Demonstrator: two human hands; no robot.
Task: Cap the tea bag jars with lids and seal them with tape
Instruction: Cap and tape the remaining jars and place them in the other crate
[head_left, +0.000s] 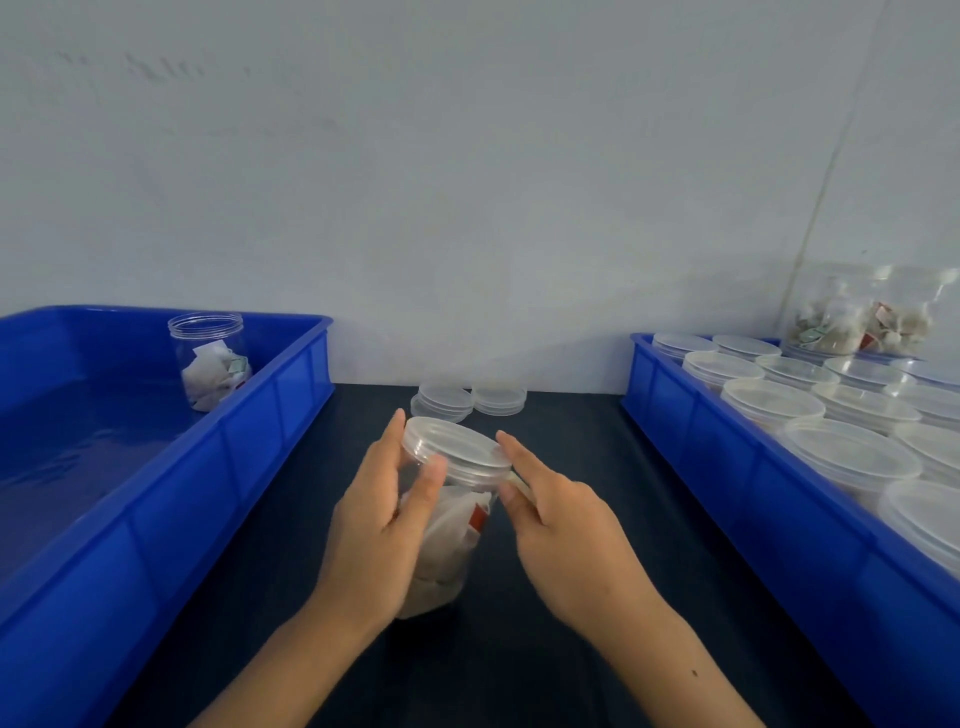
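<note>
The left hand grips a clear jar of tea bags, its fingers wrapped around the far side and the thumb lying across the near wall just under the rim. The jar stands, tilted a little, on the dark table between the two hands. A clear lid sits on its mouth, canted so that the side toward the left hand rides higher. The right hand is at the other side of the jar: the forefinger points at the lid's edge and touches it, and the thumb and curled fingers pinch something pale and narrow just below the lid; what it is cannot be told.

Beyond the hands, near the wall, lie two short stacks of spare lids, side by side and apart from the jar.

To the left of the left hand runs a long blue bin. One open jar with tea bags stands in its far corner, uncapped.

To the right of the right hand is a second blue bin, packed with rows of capped jars seen from above, lids touching or nearly so. On top of the far rows sit two more filled jars, against the wall.

Nothing lies between the hands and the spare lids; both bins' near walls flank the working space closely.
</note>
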